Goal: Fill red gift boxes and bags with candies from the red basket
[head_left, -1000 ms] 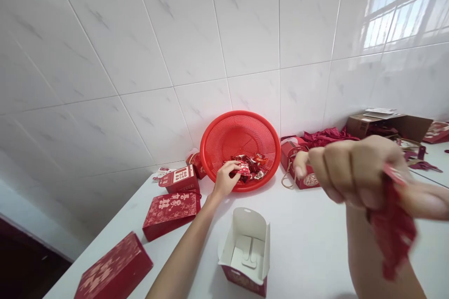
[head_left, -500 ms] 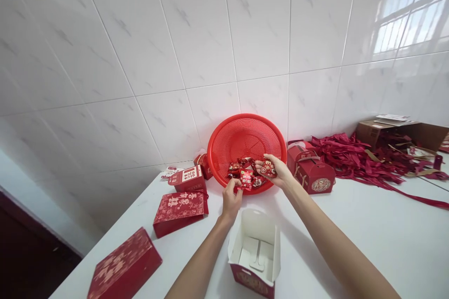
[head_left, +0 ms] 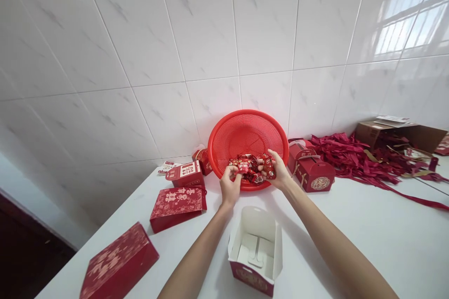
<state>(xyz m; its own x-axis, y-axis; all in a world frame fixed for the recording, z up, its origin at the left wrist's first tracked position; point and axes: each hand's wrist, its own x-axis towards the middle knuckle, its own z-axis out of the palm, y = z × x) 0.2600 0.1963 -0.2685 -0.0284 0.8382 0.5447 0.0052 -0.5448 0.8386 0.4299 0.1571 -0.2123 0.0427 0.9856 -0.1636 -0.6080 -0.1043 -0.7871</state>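
Picking wrapped sweets out of the red basket

Both hands sit at the front lip of the red basket (head_left: 247,136), which leans against the tiled wall at the back of the counter (head_left: 368,238). Left hand (head_left: 229,186) is curled, fingers pinched on one red wrapped sweet (head_left: 243,166). Right hand (head_left: 278,173) is half closed around a darker red packet (head_left: 269,168), thumb on top. Rest of the sweets pile (head_left: 253,175) lies loose in the basket's low side, between the hands.

Open white-lined box (head_left: 255,247) stands just in front of the person, flaps up, nothing visible inside. To do this cleanly, I'd say: keep each pinch on the wrapper body, not the twisted ends, lift clear of the rim before pulling back, and avoid nudging the tilted basket since it could slide. Flat red boxes (head_left: 178,201) lie left; finished handled box (head_left: 310,172) and ribbon heap (head_left: 358,154) right.
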